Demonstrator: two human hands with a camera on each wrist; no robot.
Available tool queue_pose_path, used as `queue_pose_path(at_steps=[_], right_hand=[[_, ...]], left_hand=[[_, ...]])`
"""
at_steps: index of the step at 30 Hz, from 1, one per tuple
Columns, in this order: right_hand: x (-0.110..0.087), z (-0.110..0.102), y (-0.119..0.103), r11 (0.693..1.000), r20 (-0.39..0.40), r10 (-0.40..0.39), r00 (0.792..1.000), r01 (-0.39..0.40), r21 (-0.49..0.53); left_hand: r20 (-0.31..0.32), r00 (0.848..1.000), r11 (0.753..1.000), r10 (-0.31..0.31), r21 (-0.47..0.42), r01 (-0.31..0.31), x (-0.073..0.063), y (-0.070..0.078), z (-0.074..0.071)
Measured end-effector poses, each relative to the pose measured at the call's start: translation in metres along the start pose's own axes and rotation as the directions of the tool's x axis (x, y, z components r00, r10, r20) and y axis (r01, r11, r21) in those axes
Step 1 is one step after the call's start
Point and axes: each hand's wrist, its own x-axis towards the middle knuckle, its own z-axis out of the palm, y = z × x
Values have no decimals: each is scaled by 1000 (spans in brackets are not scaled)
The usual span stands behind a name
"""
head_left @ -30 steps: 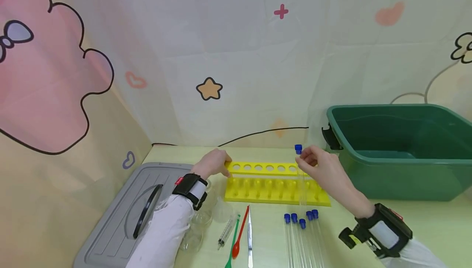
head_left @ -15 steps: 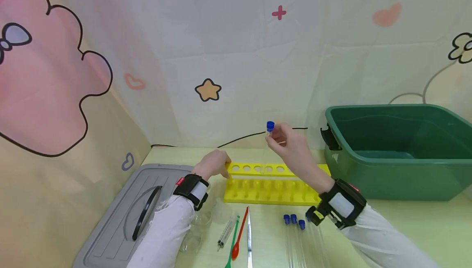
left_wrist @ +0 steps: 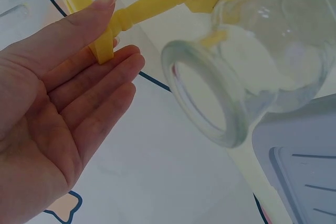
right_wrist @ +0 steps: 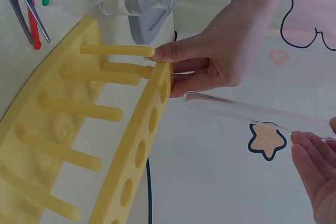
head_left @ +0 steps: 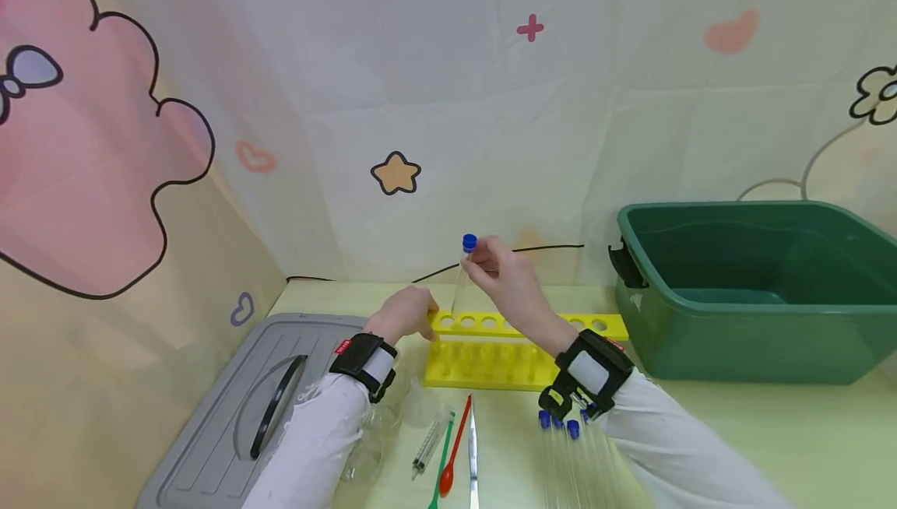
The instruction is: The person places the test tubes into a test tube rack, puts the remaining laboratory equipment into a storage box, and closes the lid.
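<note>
A yellow test tube rack [head_left: 490, 380] stands upright on the table, with a row of holes along its top bar and pegs below. My left hand [head_left: 404, 314] pinches the left end of that bar between thumb and fingers, as the left wrist view also shows [left_wrist: 79, 72]. Above the left end of the rack, my right hand [head_left: 506, 279] pinches a clear test tube [right_wrist: 231, 106] just under its blue cap [head_left: 469, 243]. The tube hangs slightly tilted, its rounded bottom close to the leftmost holes. In the right wrist view that bottom end appears apart from the rack.
Several blue-capped test tubes [head_left: 573, 430] lie in front of the rack. A syringe [head_left: 429, 447], a green stick [head_left: 443, 458], a red spoon [head_left: 448, 478] and tweezers [head_left: 473, 447] lie left of them. Glassware [left_wrist: 210, 93] stands by my left arm. A grey lid [head_left: 210, 415] and a green bin [head_left: 757, 342] flank the rack.
My right hand has lifted the test tube and carried it left, from the rack's right part to above its left end. My left hand has stayed on the rack.
</note>
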Motion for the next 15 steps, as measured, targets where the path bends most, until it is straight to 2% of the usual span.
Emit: queue_pose_path(at_steps=[7,15], right_hand=[[2,14,4,999,27,-33,999,34,-22],[3,29,14,1000,66,-18,998,19,-23]], left_hand=[[-6,1000,1000,5,-14,-5,-1,1,-1],[4,1000,1000,7,-24,-7,-1,1,-2]])
